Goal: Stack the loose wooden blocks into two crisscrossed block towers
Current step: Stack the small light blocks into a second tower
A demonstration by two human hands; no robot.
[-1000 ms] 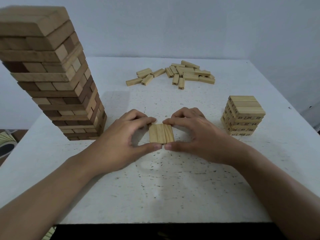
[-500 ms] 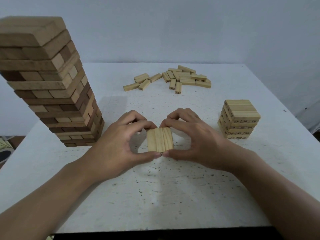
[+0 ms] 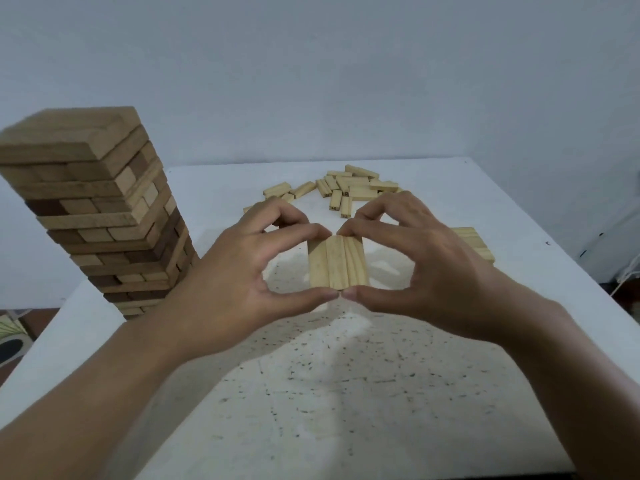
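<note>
1. Three pale blocks (image 3: 337, 266) lie side by side as one flat row, lengthwise away from me, held between my two hands over the middle of the table (image 3: 346, 393).
2. My left hand (image 3: 242, 285) pinches the row end to end, with the thumb on the near ends and the forefinger curled over the far ends.
3. My right hand (image 3: 426, 271) grips it the same way. My two thumb tips almost meet at the near edge.
4. The row's shadow falls on the table just under it.
5. The loose blocks (image 3: 349, 188) lie scattered beyond my fingers, near the far edge.
6. The short tower (image 3: 476, 244) of pale blocks stands to the right, partly hidden behind my right hand.
7. The tall tower (image 3: 97, 209) of darker, crisscrossed blocks stands at the left edge, beside my left wrist.
</note>
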